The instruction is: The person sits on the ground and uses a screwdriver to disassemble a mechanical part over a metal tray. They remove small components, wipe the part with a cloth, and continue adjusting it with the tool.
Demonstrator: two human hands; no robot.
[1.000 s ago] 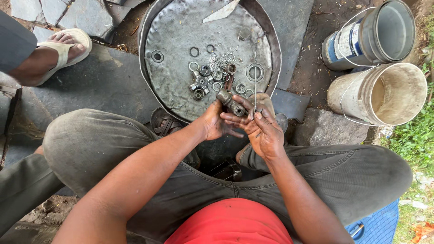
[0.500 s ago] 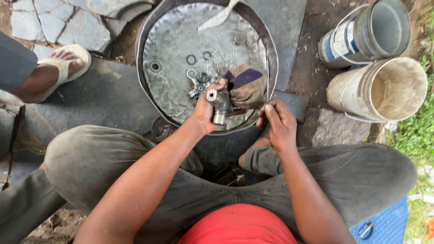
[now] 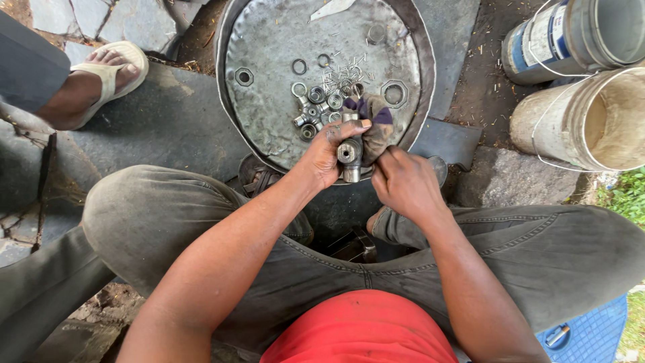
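A: Status, left to right?

B: Far left, another person's sandalled foot point(image 3: 101, 70) on grey stone slabs point(image 3: 154, 128). Not involved. Then the round metal pan point(image 3: 269, 128), dented and dull grey with a greasy film. It holds loose parts: small bearing cups point(image 3: 316, 107), thin rings point(image 3: 299, 66), a scatter of needle rollers point(image 3: 346, 70) and two hex nuts point(image 3: 394, 93).

A: Hands?

B: Left hand point(image 3: 329, 151) has its fingers closed around the cross-shaped steel joint piece point(image 3: 349, 156) and holds it just over the pan's near rim. One open round end faces the camera. It is bare metal, smooth and machined. Right hand point(image 3: 403, 185) has its fingers pinched on a dark rag point(image 3: 376, 124) pressed against the piece's right side.

A: Progress?

B: My read is mid-clean. The joint is stripped, with its cups and rollers out in the pan, and the body is being wiped. The parts in the pan look unsorted and nothing is refitted. I can't tell how clean the bores are.

A: Right side?

B: Two buckets well apart from the work. One is a tipped blue-and-white plastic bucket point(image 3: 578, 37). The other is a cream bucket point(image 3: 591, 121), stained inside, with a wire handle. Bottom right, a blue moulded crate edge point(image 3: 591, 333).
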